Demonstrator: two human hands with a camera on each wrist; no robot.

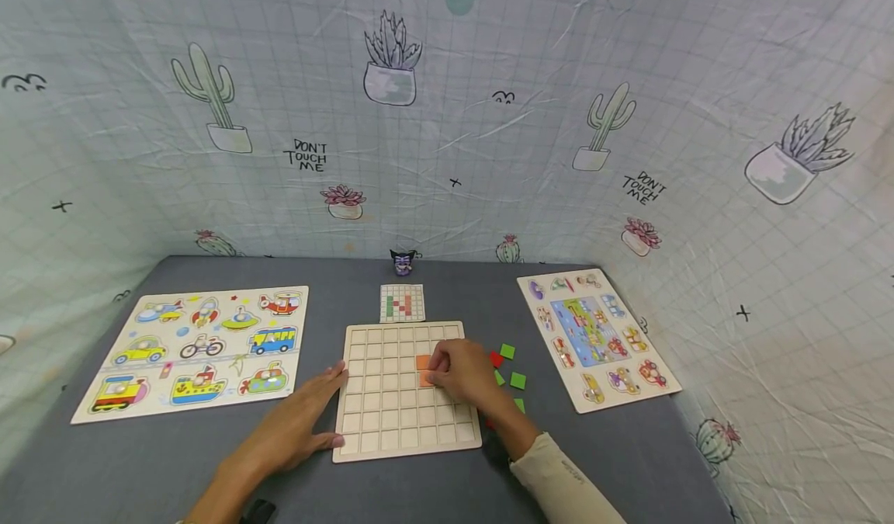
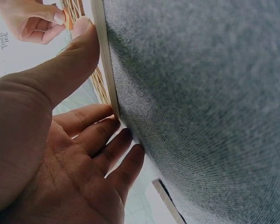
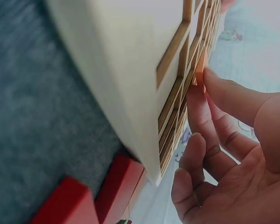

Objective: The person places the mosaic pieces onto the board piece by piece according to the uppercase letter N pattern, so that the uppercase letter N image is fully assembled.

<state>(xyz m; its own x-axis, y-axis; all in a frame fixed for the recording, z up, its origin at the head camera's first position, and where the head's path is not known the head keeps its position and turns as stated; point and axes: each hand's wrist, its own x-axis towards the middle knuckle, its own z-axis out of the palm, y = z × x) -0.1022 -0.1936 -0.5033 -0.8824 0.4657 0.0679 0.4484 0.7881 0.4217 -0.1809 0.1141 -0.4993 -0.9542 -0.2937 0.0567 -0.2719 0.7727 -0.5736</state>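
Note:
A wooden grid board (image 1: 380, 421) with square recesses lies on the grey table. At its left edge, my left hand (image 1: 296, 423) rests with spread fingers, the thumb and fingertips touching the rim. Over the board's right half, my right hand (image 1: 464, 373) pinches an orange square tile (image 3: 201, 72) between thumb and fingers, at the recesses. Another orange tile (image 1: 423, 362) lies in a cell just beyond the fingers. My right hand partly covers the board's right side. A small pattern card (image 1: 402, 303) with coloured squares lies behind the board.
Several green tiles (image 1: 518, 380) and red tiles (image 3: 119, 186) lie off the board's right side, some hidden by my right arm. A vehicle puzzle board (image 1: 174, 345) lies at left, another picture puzzle (image 1: 594, 400) at right. A small dark figurine (image 1: 402, 262) stands at the back.

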